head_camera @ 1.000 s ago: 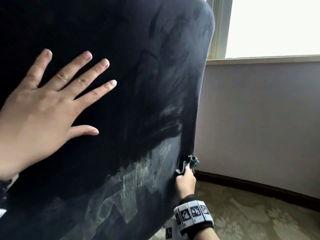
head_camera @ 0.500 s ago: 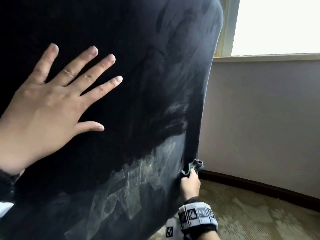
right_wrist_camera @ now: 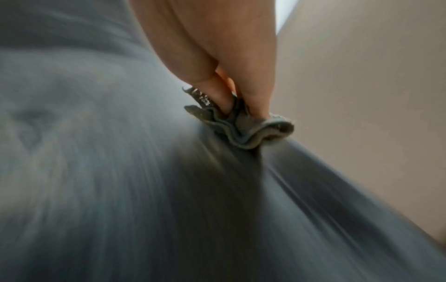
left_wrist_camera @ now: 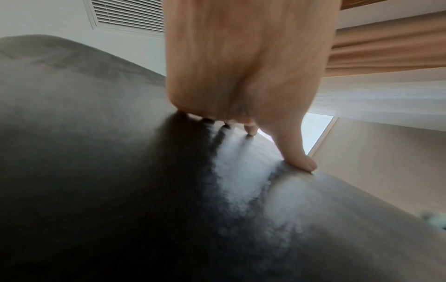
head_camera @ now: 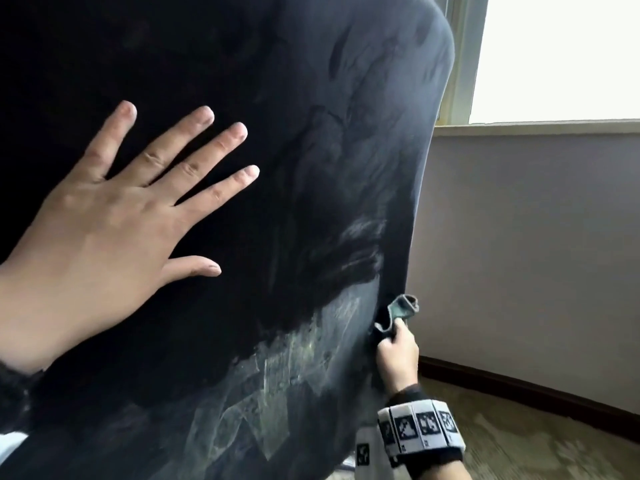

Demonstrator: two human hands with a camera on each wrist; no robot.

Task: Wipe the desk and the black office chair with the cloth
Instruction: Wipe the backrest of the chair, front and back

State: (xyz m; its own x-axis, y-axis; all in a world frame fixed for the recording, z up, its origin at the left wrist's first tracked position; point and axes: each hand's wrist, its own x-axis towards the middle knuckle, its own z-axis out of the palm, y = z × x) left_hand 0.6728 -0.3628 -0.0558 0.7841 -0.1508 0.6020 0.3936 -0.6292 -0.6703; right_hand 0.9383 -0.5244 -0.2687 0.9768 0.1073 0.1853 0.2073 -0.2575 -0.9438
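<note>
Chair: the black office chair (head_camera: 277, 168) fills most of the head view, its broad dark backrest facing the camera and tilted so the top right corner reaches toward the window (head_camera: 561, 57).
Backrest surface: the upper part is dark with faint smeared streaks; the lower middle carries pale, chalky angular marks.
Left hand: the left hand (head_camera: 104, 237) lies flat on the backrest, left of centre, fingers straight and spread wide, thumb pointing right. In the left wrist view the fingertips (left_wrist_camera: 251, 129) and thumb touch the fabric.
Right hand: the right hand (head_camera: 396, 355) is at the backrest's right edge, low down, fingers bunched together and pinching the cloth. It wears a wristband (head_camera: 420, 431) of white blocks with black square markers.
Cloth: the cloth (head_camera: 398, 311), a small grey-green rag, is crumpled into folds and sits against the chair's right edge, above the right-hand knuckles. In the right wrist view its ruffled layers (right_wrist_camera: 241, 126) press on the fabric, held between thumb and fingers (right_wrist_camera: 255, 91).
Blur: the right wrist view streaks along the chair surface; detail there is soft.
Desk: not visible in any view.
Surroundings: a pale wall (head_camera: 536, 254) under the window sill, a dark skirting board (head_camera: 519, 389) along its base, and patterned carpet (head_camera: 536, 452) to the right of the chair.
</note>
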